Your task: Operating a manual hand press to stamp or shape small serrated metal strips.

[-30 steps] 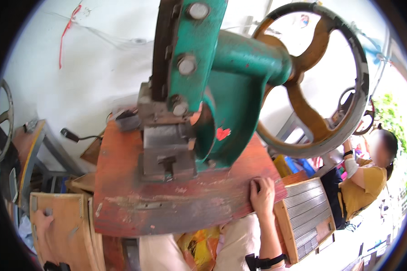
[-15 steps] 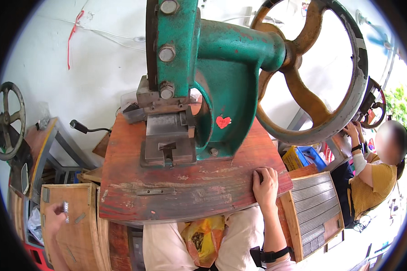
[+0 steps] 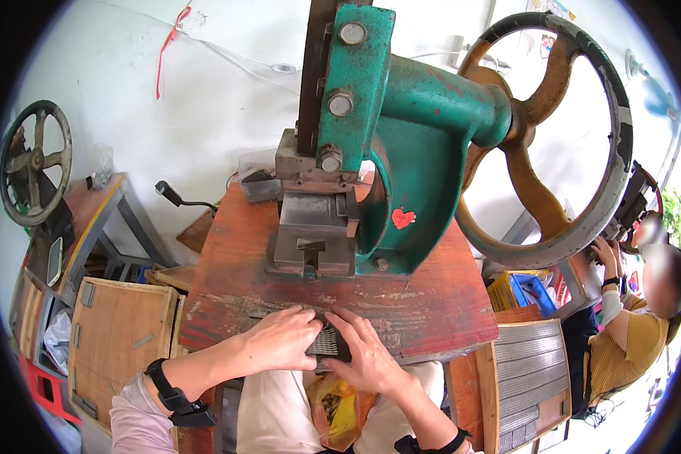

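At the front edge of the wooden bench (image 3: 227, 257), both hands meet around a small bundle of ribbed grey metal strips (image 3: 324, 342). My left hand (image 3: 284, 339) has its fingers curled over the bundle's left end. Thumb and fingers of my right hand (image 3: 368, 356) close on the other end, with the fingers fairly straight. Palms and fingers hide most of the bundle. Just beyond the hands stands a green press (image 3: 424, 174); its slotted steel block (image 3: 310, 253) faces me. An orange-yellow bag (image 3: 339, 408) of small pieces lies in my lap.
A large handwheel (image 3: 617, 151) juts out at the press's right. Beside my right arm is a wooden tray (image 3: 489, 393) with rows of grey strips; a wooden board (image 3: 113, 333) with scattered strips lies left. Another person (image 3: 628, 340) works at far right.
My left hand has come from the wooden board at the left to the bench front with metal strips. My right hand has moved left off the bench corner to meet it. The view has shifted.
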A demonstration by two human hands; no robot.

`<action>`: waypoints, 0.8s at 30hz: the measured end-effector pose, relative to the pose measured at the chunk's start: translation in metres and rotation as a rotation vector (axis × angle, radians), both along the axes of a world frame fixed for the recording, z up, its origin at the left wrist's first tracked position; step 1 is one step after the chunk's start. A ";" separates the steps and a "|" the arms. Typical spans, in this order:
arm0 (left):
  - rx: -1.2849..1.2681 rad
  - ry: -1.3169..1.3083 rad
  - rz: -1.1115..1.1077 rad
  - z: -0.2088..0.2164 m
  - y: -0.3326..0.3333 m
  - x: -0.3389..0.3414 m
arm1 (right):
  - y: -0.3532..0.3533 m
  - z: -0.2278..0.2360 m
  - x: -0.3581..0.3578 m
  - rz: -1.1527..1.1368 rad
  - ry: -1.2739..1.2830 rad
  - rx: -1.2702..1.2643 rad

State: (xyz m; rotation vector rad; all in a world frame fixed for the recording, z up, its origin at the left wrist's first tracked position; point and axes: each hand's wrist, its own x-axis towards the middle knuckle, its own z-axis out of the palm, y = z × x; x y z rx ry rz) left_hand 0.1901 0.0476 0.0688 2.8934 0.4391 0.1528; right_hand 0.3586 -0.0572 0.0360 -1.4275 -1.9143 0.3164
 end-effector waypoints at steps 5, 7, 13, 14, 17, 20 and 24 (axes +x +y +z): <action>-0.144 -0.081 0.095 -0.006 0.000 -0.010 | 0.013 0.000 0.012 0.091 0.051 -0.103; -0.139 -0.154 0.108 -0.008 -0.005 -0.017 | 0.016 0.001 0.014 0.107 0.056 -0.122; -0.283 -0.229 0.209 -0.013 -0.016 -0.026 | 0.017 0.000 0.014 0.108 0.063 -0.108; -0.326 -0.212 0.261 -0.015 -0.017 -0.026 | 0.016 0.000 0.014 0.099 0.056 -0.095; -0.344 -0.300 0.275 -0.024 -0.019 -0.027 | 0.017 -0.003 0.014 0.083 0.049 -0.095; -0.327 -0.332 0.281 -0.033 -0.019 -0.029 | 0.016 -0.005 0.013 0.073 0.048 -0.111; -0.251 -0.386 0.215 -0.038 -0.018 -0.031 | 0.015 -0.007 0.009 0.054 0.046 -0.056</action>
